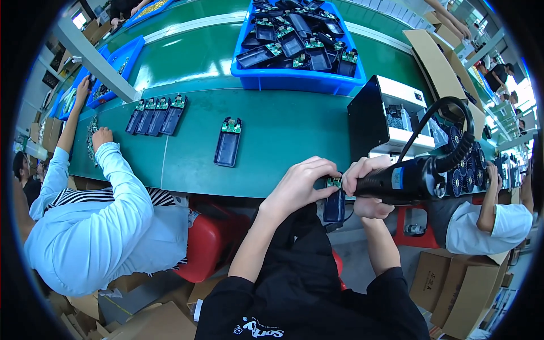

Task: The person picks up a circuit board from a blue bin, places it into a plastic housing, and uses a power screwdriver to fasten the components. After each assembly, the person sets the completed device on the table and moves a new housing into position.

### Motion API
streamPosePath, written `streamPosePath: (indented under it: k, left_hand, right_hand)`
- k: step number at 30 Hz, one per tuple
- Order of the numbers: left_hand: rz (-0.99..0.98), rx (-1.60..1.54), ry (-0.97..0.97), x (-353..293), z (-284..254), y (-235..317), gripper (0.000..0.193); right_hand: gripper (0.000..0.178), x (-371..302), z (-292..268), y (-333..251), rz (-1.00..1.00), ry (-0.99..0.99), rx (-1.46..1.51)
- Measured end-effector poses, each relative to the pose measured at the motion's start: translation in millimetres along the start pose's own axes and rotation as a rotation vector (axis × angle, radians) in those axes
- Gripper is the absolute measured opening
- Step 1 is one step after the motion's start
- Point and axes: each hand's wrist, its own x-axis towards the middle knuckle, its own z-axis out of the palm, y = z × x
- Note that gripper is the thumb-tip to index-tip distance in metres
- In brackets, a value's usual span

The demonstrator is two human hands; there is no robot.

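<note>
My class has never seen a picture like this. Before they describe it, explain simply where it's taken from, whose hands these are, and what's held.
There is no robot here: one person works with bare hands. A wide fisheye camera on their head looks down, which is why straight edges bend. The left hand holds a dark casing with a small green circuit board; the right hand grips a corded black tool. On the green bench lie a single casing, a row of four casings, and a blue bin heaped with more.
</note>
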Motion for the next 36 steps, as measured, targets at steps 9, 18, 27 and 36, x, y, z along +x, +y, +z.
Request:
streamPosePath:
  k: [9,18,27,36]
  left_hand:
    - [-0.003,0.0,-0.059,3,-4,3,0.024]
    - [0.049,-0.024,-0.087,-1,-3,-1,0.024]
    - [0.111,0.071,-0.213,3,-29,0,0.025]
    - [0.052,0.482,0.674,91,-149,-21,0.023]
  right_hand:
    - [0.083,-2,2,6,0.005,0.028,0.034]
    - [0.084,-9,3,7,0.025,0.019,0.021]
    - [0.073,-16,13,-3,-0.02,0.193,0.306]
    - [0.068,-29,2,17,-0.299,0.126,0.157]
